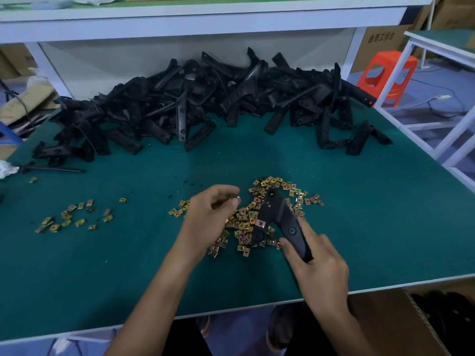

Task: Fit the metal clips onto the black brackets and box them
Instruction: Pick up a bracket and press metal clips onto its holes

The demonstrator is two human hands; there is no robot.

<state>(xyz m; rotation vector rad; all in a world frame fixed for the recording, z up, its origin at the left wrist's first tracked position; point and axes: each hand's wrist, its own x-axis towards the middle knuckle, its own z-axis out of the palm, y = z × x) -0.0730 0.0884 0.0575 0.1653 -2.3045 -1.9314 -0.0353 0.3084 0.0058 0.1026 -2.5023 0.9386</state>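
My right hand (317, 263) grips a black bracket (280, 220) by its lower end and holds it over a pile of gold metal clips (246, 222) on the green table (128, 265). One clip sits fitted on the bracket's left arm. My left hand (209, 214) hovers over the pile's left side, fingers curled, pinching a small clip (236, 197) at the fingertips. A big heap of black brackets (195, 104) lies across the back of the table.
A smaller scatter of clips (74, 217) lies at the left. A cardboard box (401, 319) holding black parts stands below the table's front right edge. An orange stool (388, 75) and a white frame (437, 98) stand to the right. A shelf runs overhead.
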